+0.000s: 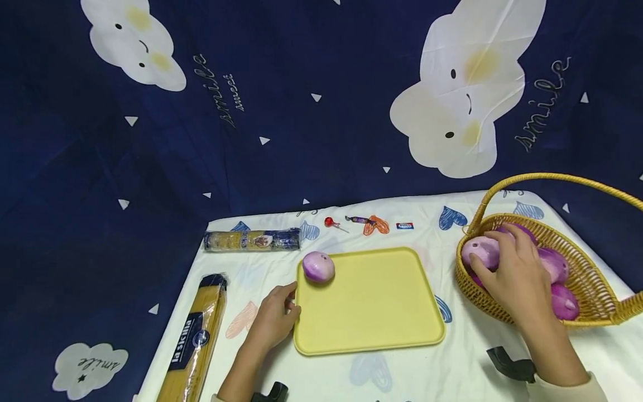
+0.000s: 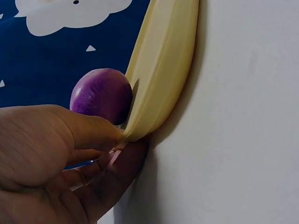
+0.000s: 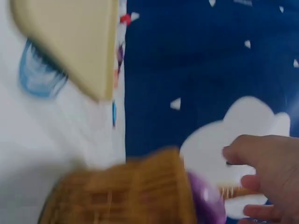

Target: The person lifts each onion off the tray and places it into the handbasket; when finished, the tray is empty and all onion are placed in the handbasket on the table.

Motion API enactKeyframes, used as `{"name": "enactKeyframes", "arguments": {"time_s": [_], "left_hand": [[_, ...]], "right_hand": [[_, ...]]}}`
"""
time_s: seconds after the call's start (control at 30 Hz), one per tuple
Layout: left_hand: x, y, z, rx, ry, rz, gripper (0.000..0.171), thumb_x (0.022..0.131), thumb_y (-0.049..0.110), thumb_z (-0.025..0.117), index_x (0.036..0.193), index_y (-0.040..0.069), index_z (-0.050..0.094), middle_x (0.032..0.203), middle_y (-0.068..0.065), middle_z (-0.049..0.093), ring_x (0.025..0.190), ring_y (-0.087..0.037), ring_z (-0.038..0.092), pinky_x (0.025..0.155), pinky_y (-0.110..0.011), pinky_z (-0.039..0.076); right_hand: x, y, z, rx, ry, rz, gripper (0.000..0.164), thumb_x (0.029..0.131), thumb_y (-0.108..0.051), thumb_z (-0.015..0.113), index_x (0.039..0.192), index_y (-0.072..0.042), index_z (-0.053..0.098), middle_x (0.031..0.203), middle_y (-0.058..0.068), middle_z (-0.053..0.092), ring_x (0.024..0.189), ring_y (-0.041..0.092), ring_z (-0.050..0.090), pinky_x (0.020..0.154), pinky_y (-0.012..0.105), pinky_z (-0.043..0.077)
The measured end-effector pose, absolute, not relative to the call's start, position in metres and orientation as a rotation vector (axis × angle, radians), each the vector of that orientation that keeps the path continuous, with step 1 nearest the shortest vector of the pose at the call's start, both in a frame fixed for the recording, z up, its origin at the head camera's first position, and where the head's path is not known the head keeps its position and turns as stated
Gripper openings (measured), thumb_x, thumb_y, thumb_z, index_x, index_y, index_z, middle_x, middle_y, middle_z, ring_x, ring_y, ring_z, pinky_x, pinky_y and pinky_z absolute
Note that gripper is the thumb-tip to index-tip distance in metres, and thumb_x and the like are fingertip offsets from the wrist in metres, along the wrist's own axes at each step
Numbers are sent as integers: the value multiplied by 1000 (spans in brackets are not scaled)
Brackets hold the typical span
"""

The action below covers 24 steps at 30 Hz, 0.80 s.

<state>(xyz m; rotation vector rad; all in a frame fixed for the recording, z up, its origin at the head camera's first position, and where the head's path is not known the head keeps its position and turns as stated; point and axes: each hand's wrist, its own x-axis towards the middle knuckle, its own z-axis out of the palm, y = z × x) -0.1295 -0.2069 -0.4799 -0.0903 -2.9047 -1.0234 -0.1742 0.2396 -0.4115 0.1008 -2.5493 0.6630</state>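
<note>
My left hand (image 1: pixel 275 315) pinches the left edge of a yellow rectangular tray (image 1: pixel 372 301), thumb on the rim and fingers beneath it in the left wrist view. A round purple-and-white vegetable (image 1: pixel 318 267), like a turnip or onion, sits in the tray's far left corner. Over the wicker basket (image 1: pixel 598 279) at the right, my right hand (image 1: pixel 519 276) has its thumb and fingers spread above a pale purple vegetable (image 1: pixel 481 252). More purple vegetables (image 1: pixel 564 301) lie in the basket, partly hidden by the hand. The right wrist view is blurred, with no held thing visible.
Two packs of pasta, one pack (image 1: pixel 251 240) at the back left and a longer pack (image 1: pixel 193 340) at the left edge. Behind the tray lie a red lollipop (image 1: pixel 329 221), a wrapped candy (image 1: pixel 359 220) and a small blue-red packet (image 1: pixel 404 226). The basket's handle (image 1: pixel 557 176) arches up.
</note>
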Motion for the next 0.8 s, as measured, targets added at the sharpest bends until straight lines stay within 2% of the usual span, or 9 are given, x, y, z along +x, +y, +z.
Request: {"name": "enactKeyframes", "arguments": {"time_s": [0.23,0.53,0.8], "left_hand": [[-129,-207,-480,-94,-2903,-1031,53,82,8,67,133,2,54,98,-1,57,84,-11,54,78,-32,45],[-129,-206,-481,-99,-2902,-1041,53,82,9,68,133,3,54,99,-1,58,86,-12,53,80,-33,45],[-128,-207,-478,-104,-2892,-1041,52,82,8,68,133,2,54,99,-1,58,85,-11,53,78,-33,45]], "right_hand": [[-193,183,-415,398,-2505,745,50,76,-28,76,120,-10,59,139,17,44,124,39,44,88,62,38],[-208,99,-444,803,-2698,907,65,83,-39,69,137,-13,43,142,7,41,124,27,47,96,47,42],[-224,37,-464,930,-2902,966,79,85,-50,64,148,-15,31,142,6,42,125,23,47,99,43,41]]}}
